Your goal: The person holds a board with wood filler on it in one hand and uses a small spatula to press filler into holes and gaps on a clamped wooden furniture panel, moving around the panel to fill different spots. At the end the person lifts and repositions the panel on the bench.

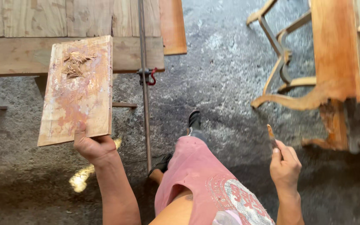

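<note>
Gripping board (77,89) left (93,146), putty knife (271,135) right (285,165)

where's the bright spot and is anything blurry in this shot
Head view: a sunlit patch glows on the floor below the left hand; the board it holds looks sharp; the tool in the right hand is slightly soft.

At the left of the frame the left hand (93,148) holds a raw wooden board (78,89), matt and rough, smeared with pinkish dried filler and a lump of brown putty (75,63) near its top. The right hand (285,166) grips a thin putty knife (271,135). At upper right stands unvarnished, smooth wooden furniture (334,54). The floor (221,75) is rough grey concrete. A dull metal bar clamp (146,83) runs down the middle.
</note>
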